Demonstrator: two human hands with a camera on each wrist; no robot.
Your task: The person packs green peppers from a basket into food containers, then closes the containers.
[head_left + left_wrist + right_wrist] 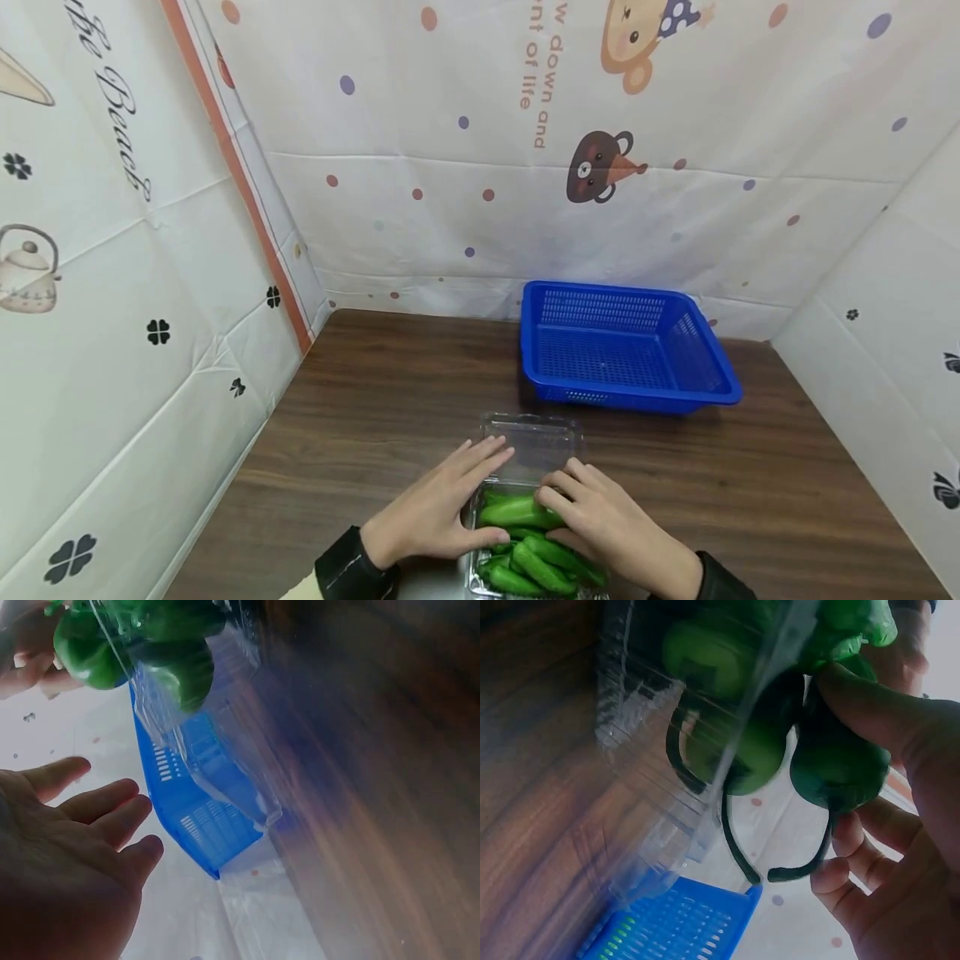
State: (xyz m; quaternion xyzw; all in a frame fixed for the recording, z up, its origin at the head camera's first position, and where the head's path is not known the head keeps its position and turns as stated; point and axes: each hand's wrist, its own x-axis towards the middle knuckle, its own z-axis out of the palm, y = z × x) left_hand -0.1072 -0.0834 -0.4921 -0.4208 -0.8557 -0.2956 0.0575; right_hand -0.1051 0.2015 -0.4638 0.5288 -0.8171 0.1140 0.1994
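Observation:
Several long green peppers (542, 567) lie heaped in a clear plastic clamshell box (472, 575) at the front of the table, its transparent lid (536, 446) folded open away from me. My right hand (603, 521) bends over the box's right side and grips a green pepper (840, 769) on top of the heap; the right wrist view shows thumb and fingers around it, with its curved stem (802, 870) sticking out. On the left of the box, my left hand (442, 510) is spread with fingers straight, its thumb reaching over the peppers. The left wrist view shows its palm holding nothing.
A blue perforated plastic basket (622, 387) stands beyond the box, toward the back right of the brown wooden table (360, 400). Printed white cloth (420, 233) hangs behind the table and along both sides.

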